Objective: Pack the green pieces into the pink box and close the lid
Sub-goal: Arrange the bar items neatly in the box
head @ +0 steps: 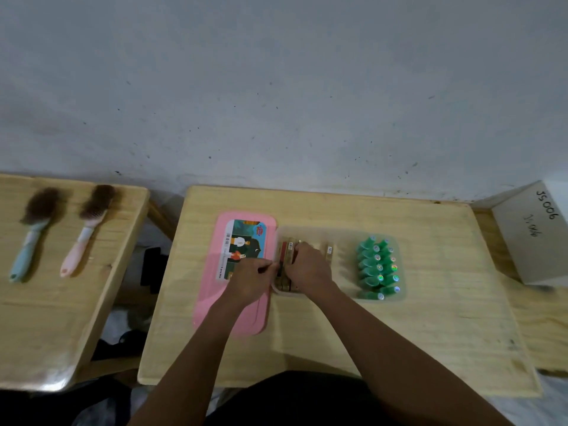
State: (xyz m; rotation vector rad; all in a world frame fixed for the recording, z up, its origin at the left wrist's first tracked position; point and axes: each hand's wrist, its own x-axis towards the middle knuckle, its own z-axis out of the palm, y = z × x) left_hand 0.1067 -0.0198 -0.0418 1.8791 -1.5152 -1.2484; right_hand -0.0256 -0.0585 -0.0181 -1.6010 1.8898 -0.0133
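The work is laid out on a pale wooden bench (430, 318) set against a grey wall (276, 87), with everything kept within easy reach of both arms. A second bench (61, 318) stands apart to the left, and two brushes (61, 232) are laid on it, well clear of the job. A pale carton (534, 238) with handwriting on it is seen at the far right edge.

The pink lid (215, 302) is laid flat, label up, just beside the left end of the box (347, 233), presumably so that it can be swung straight over once packing is done. The box itself appears translucent; it is taken to be the pink-lidded box named in the task. It is not yet closed.

The green pieces (376, 267) are already held inside the right end of the box, packed tightly in rows, lying with their shiny round ends turned toward the right. This close nesting would leave the remaining space for other contents.

At the left end of the box, brownish flat packets (284, 262) are stood on edge. The right hand (307, 265) is curled over them, fingers bent down on their tops, apparently to press them together. The left hand (250, 279) is partly closed at the left rim of the box, above the lid, its fingertips pinched at the nearest packet; whether it grips that packet or only steadies it cannot be told.
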